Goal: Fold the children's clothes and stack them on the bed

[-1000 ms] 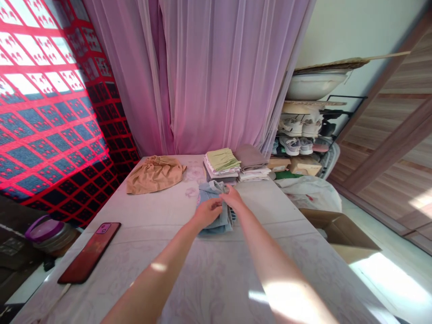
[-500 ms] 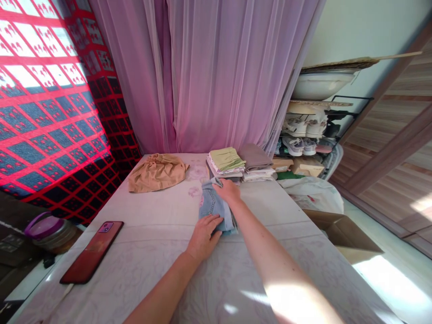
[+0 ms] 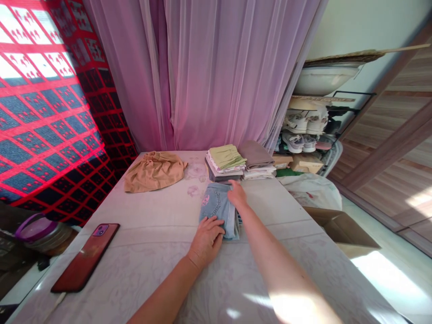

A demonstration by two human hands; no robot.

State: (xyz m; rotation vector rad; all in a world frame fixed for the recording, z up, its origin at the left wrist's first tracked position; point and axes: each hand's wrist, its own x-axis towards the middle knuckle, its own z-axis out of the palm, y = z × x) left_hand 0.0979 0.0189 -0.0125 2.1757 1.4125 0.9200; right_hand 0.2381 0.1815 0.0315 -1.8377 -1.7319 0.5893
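Folded light-blue denim shorts (image 3: 216, 204), with a pink patch near a stitched pocket, lie flat in the middle of the table. My left hand (image 3: 206, 237) rests on their near left part, fingers stretched out and lying flat. At the far right corner of the denim is my right hand (image 3: 237, 196), touching the edge with its fingers apart. Just beyond stands a stack of folded clothes (image 3: 225, 161), a pale green piece on top. A tan gathered garment (image 3: 155, 172) lies spread out at the back left.
Right of the stack sits a second pile topped by a grey-brown folded cloth (image 3: 255, 155). A red phone (image 3: 86, 258) with a cable lies at the table's left edge. Beyond the right edge are an open cardboard box (image 3: 340, 231) and a shoe rack (image 3: 300, 130). Curtains (image 3: 216, 76) hang behind.
The far edge of the denim shorts, which my right hand was holding folded, now lies flat. My right hand has let go and shifted slightly right; my left hand stays on the denim.
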